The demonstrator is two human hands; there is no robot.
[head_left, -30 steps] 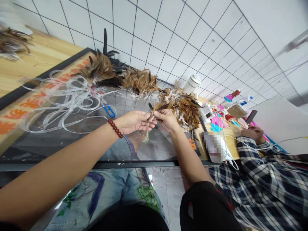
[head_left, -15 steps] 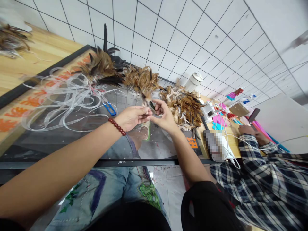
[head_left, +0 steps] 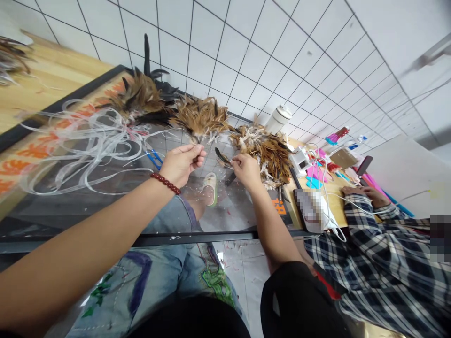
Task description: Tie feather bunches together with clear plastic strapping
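Observation:
My right hand [head_left: 247, 172] pinches a small dark feather [head_left: 221, 157] by one end, with a paler tuft beside it. To its left, my left hand [head_left: 183, 164], with a beaded bracelet at the wrist, has its fingers pinched together; whatever is in them is too small to make out. Just beyond the left fingertips lies a brown feather bunch [head_left: 200, 117]. A loose heap of brown and whitish feathers [head_left: 269, 152] lies close behind my right hand. Farther left sits another bunch with dark plumes [head_left: 143, 96].
Tangled translucent ribbon [head_left: 95, 141] and blue-handled snips [head_left: 154, 159] lie on the dark-framed glass tabletop [head_left: 218, 216]. A white lidded cup [head_left: 278, 118] stands by the tiled wall. At right are cables, a phone-like device [head_left: 310, 211] and a person in a plaid sleeve [head_left: 362, 211].
My hands were together at the middle bunch's base; now they are apart, the right drawn rightward with the feather, the left slightly leftward. The view has shifted a little.

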